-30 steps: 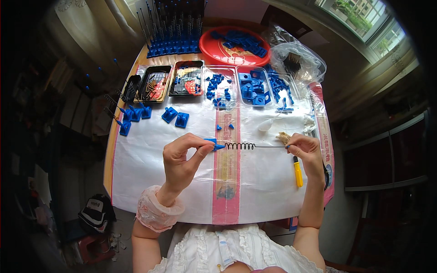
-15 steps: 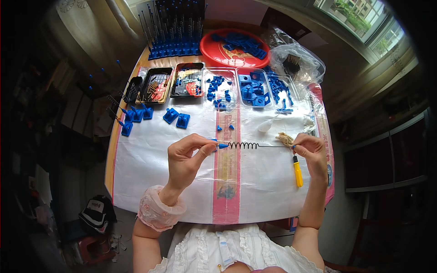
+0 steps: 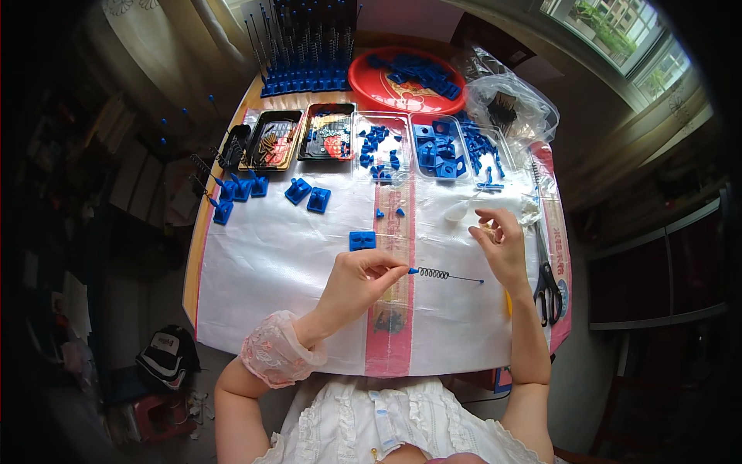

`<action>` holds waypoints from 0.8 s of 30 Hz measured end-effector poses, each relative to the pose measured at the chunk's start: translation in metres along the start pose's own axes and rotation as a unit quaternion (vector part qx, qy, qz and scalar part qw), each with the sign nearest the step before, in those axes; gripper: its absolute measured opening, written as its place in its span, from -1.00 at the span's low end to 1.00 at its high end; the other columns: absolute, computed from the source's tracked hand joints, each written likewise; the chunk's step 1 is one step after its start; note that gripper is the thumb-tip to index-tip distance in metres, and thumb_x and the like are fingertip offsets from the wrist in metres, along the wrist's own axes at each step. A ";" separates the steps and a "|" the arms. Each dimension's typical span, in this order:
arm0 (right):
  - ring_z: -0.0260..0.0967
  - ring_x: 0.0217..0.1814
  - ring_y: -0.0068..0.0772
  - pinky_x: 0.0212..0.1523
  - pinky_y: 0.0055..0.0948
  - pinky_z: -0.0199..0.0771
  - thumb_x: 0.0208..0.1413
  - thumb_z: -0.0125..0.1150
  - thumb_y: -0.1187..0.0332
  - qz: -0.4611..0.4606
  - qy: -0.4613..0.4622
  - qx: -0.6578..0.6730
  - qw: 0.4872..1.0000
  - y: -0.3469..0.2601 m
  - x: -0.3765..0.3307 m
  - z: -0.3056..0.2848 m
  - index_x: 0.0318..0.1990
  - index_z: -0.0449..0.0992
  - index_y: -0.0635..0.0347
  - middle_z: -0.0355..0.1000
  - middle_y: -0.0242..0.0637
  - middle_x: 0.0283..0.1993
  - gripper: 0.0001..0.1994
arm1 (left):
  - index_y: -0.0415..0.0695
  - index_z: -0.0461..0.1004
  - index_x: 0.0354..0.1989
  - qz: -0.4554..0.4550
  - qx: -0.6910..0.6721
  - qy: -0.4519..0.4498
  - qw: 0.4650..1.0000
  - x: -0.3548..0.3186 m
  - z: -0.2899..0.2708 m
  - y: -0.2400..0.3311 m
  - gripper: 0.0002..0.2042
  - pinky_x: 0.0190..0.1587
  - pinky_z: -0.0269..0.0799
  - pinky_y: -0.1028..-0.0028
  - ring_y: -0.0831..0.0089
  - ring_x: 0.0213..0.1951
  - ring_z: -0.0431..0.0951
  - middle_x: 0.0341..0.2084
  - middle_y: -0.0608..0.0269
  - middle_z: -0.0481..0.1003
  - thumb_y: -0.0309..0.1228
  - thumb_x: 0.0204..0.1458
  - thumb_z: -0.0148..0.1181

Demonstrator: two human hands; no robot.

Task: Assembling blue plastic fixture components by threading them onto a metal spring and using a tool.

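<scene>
My left hand [image 3: 362, 284] pinches the small blue cone at one end of a dark wire spring [image 3: 433, 273]. The spring points right above the sheet, and its straight wire ends in a small blue tip. My right hand [image 3: 504, 246] is off the spring, thumb and fingers apart. It hovers at a crumpled tan wad [image 3: 488, 230], which its fingers partly cover; I see no firm grip on it. Just beyond my left hand lies a blue square base [image 3: 362, 240]. Two small blue pieces [image 3: 399, 212] lie farther off.
Trays of small parts, including a black tray [image 3: 272, 139] and a clear tray [image 3: 440, 147], line the back. Behind them are a red basin [image 3: 371, 97] and upright blue-based springs [image 3: 305, 83]. Black-handled scissors [image 3: 549, 294] lie right. Blue bases [image 3: 318, 199] sit left.
My right hand has let go of the spring's blue tip and moved up toward the tan wad. The spring has drawn shorter and dipped nearer me, still in my left hand.
</scene>
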State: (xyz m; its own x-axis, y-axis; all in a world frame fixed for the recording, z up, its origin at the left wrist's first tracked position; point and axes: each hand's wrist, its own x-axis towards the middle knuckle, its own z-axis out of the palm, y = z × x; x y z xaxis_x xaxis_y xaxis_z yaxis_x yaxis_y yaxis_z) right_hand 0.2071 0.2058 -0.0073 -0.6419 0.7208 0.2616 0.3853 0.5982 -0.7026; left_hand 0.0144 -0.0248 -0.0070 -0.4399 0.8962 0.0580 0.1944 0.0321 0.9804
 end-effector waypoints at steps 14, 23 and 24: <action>0.32 0.15 -0.04 0.18 -0.18 0.37 0.03 0.52 0.39 -0.055 0.024 -0.042 0.997 0.004 0.015 0.034 -0.02 0.59 0.28 0.47 -0.16 0.01 -0.63 | -0.12 0.71 -0.30 0.042 0.337 -0.063 0.938 -0.006 -0.012 0.003 -0.87 -0.20 0.56 0.25 0.22 -0.29 0.65 -0.37 0.22 0.63 -0.33 0.12 0.37; 0.35 0.12 -0.01 0.17 -0.15 0.35 0.04 0.50 0.42 -0.062 0.041 -0.054 0.996 0.010 0.023 0.041 -0.16 0.55 0.28 0.49 -0.18 -0.07 -0.73 | -0.12 0.72 -0.28 0.052 0.344 -0.100 0.932 -0.015 -0.017 0.020 -0.84 -0.24 0.55 0.28 0.23 -0.34 0.66 -0.38 0.21 0.67 -0.30 0.11 0.41; 0.36 0.12 -0.03 0.15 -0.16 0.36 0.04 0.50 0.42 -0.060 0.043 -0.050 0.996 0.011 0.024 0.040 -0.15 0.55 0.27 0.51 -0.20 -0.06 -0.73 | -0.12 0.72 -0.28 0.057 0.354 -0.104 0.927 -0.015 -0.017 0.021 -0.84 -0.24 0.55 0.28 0.23 -0.34 0.66 -0.38 0.21 0.67 -0.29 0.11 0.41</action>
State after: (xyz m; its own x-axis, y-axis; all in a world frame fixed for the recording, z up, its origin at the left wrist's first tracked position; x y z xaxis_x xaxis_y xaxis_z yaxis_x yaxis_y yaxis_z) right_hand 0.1697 0.2155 -0.0358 -0.6301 0.6664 0.3985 0.3762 0.7110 -0.5941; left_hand 0.0099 -0.0450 0.0160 -0.2162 0.9753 0.0443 0.7896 0.1479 0.5956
